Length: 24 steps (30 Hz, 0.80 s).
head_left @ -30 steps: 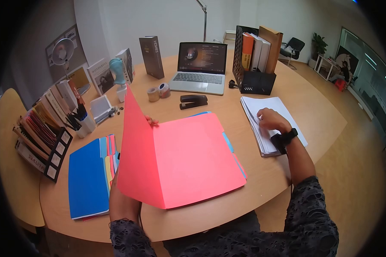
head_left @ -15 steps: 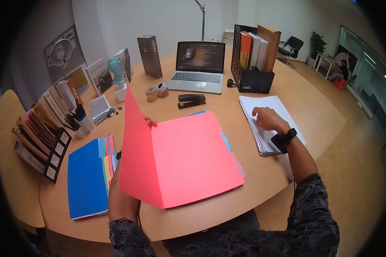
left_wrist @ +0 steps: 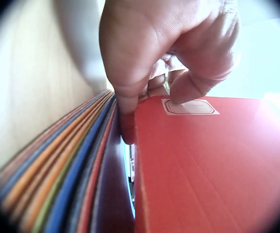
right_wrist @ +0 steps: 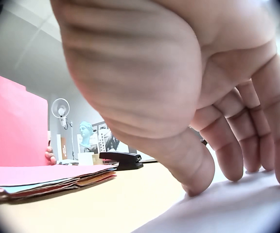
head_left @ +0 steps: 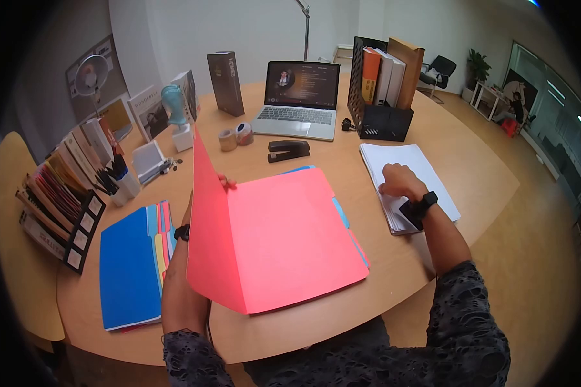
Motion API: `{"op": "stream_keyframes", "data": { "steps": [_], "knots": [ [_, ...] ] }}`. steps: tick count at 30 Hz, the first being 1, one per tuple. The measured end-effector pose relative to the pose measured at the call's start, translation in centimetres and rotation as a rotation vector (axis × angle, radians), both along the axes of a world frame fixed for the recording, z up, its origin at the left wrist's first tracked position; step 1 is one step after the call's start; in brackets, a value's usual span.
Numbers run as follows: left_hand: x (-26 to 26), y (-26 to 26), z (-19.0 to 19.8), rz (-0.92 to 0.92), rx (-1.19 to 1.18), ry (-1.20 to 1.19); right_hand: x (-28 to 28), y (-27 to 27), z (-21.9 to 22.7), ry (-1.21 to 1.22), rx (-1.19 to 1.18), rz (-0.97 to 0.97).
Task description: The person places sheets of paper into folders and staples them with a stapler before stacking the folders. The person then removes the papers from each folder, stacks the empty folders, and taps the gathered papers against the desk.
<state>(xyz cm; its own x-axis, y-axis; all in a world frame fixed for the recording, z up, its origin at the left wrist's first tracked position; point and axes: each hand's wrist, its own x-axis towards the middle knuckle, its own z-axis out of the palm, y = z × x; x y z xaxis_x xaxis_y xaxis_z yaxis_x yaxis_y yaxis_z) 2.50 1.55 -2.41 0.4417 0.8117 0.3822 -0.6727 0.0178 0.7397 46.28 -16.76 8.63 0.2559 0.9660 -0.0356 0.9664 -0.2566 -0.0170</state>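
Pinching the raised cover (head_left: 212,238) of an open pink paper folder (head_left: 290,238) on the counter (head_left: 394,271) is the left hand (left_wrist: 164,53); at the folder's two o'clock, the right hand (head_left: 403,182), fingers slightly spread, touches stacked white paper (head_left: 427,169).

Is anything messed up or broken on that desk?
I can't see anything spilled or broken. The paper stack looks a bit messy because its left edge is uneven, under the right hand. The pink folder has its cover sticking up, but that's not odd: the left hand is holding it.
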Motion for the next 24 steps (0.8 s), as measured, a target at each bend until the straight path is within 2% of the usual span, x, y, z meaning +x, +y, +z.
{"op": "stream_keyframes", "data": {
  "steps": [2, 7, 11, 13, 15, 20, 24],
  "knots": [
    [0.1, -0.1, 0.2, -0.017, -0.056, -0.048, 0.3, 0.3, -0.7, -0.014, 0.016, -0.012],
    [-0.3, 0.3, 0.8, 0.002, -0.047, 0.099, 0.4, 0.4, -0.1, -0.01, -0.033, -0.062],
    [-0.3, 0.7, 0.4, 0.016, 0.007, 0.105, 0.4, 0.1, 0.6, 0.073, -0.038, -0.094],
    [-0.3, 0.8, 0.3, 0.084, 0.001, 0.163, 0.7, 0.3, 0.4, 0.106, -0.052, -0.116],
    [-0.2, 0.4, 0.8, 0.05, 0.001, 0.141, 1.2, 0.4, 0.0, 0.297, -0.035, -0.152],
    [-0.1, -0.6, 1.9, 0.027, -0.055, 0.179, 1.4, 0.6, 0.1, 0.327, -0.068, -0.166],
    [0.0, -0.3, 1.7, 0.053, -0.001, 0.167, 1.4, 0.7, 0.1, 0.332, -0.065, -0.155]
  ]
}}
